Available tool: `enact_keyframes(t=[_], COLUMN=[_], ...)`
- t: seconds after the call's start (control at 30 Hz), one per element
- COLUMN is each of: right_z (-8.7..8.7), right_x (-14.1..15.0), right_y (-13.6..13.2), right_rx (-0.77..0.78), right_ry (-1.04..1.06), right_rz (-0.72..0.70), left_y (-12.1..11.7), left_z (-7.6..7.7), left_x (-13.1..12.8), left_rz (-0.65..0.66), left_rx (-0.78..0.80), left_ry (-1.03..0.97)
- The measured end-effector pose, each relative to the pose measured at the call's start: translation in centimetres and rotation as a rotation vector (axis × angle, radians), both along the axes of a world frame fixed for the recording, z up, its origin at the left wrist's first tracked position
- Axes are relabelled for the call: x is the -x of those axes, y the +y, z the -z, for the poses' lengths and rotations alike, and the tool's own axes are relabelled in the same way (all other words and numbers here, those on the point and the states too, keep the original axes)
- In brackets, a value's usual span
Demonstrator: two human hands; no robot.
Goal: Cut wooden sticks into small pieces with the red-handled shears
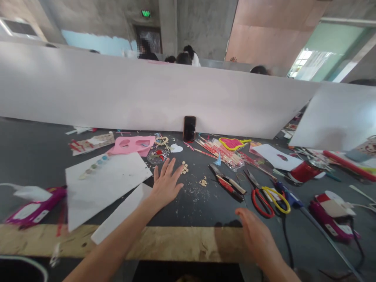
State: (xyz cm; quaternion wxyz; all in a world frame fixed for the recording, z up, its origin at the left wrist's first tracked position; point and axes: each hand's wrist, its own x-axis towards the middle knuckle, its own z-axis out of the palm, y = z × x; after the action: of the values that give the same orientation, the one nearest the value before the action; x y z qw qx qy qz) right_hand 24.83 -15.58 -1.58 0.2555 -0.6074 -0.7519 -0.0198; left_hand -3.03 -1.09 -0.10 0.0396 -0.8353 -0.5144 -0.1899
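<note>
My left hand (167,183) lies palm down over the dark tabletop, fingers spread and holding nothing. Its fingertips are beside a small pile of pale beads or pellets (184,168); whether they touch is hard to tell. A second little pile of pale pellets (203,181) sits to the right, with whitish crumbs scattered below it. My right hand (255,231) hovers near the table's front edge, seen side-on, its thumb side up and most fingers hidden. Closest to it are red-handled scissors (261,199) and pliers (226,183).
White sheets (105,184) and a pink cut-out sheet (133,145) lie left. A phone (189,128) leans against the white partition (147,94). Sticks in packets (223,154), a glue gun (289,196), a red jar (305,172) and magenta devices (331,221) crowd the right. People sit beyond the partition.
</note>
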Motion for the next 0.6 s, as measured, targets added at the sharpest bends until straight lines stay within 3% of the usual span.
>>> enact_keyframes(t=[0.13,0.3,0.6], right_z=[-1.3,-2.5,-0.9], right_x=[-3.2,-4.3,-3.9], right_y=[0.4,2.9,9.1], right_rx=[0.055,0.156,0.28], right_ry=[-0.185,-0.26,-0.287], right_rz=[0.117,0.199,0.214], left_y=[-0.8,-0.8,0.2], left_z=[1.0,2.4,4.1], left_x=[-1.2,-1.6,-1.0], left_rz=[0.036,0.084,0.126], left_rx=[-0.045,-0.128,-0.203], left_ry=[-0.001,-0.06,-0.258])
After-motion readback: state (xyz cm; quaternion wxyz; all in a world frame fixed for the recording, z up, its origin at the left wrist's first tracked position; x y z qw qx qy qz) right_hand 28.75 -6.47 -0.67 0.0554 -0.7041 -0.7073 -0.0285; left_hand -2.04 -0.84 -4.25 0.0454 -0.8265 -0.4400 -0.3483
